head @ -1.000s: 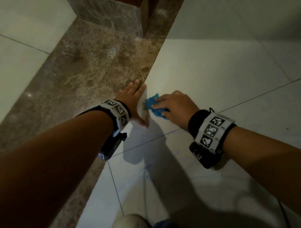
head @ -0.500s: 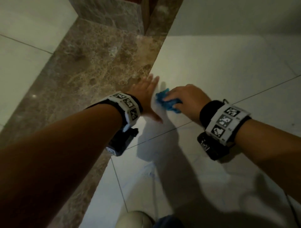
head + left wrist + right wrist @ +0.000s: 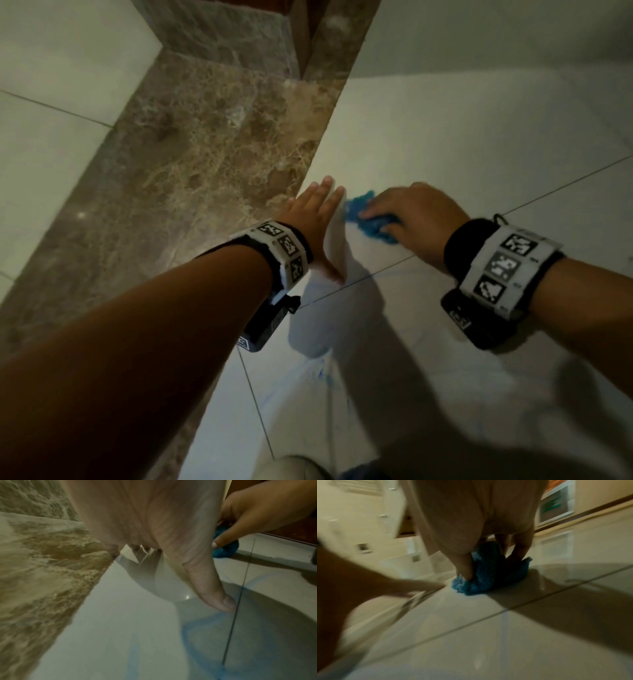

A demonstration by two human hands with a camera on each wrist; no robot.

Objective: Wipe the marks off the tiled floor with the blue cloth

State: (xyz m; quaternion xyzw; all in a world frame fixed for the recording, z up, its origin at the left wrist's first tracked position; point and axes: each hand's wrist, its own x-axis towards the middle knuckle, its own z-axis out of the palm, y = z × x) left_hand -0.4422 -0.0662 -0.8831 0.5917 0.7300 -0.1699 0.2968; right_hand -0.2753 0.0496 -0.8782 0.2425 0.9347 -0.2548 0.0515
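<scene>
Bare forearms; each wrist wears a black band (image 3: pixel 459 240) with white square-patterned marker tiles (image 3: pixel 286 245).

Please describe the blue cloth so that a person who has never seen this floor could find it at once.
Find the brown marble strip crossing the pale tiled floor. On the pale tile just right of its edge, the left hand lies flat; beside it the right hand grips the blue cloth. It is a crumpled, fluffy wad, solid, unlike the faint blue marks nearer the person.
</scene>
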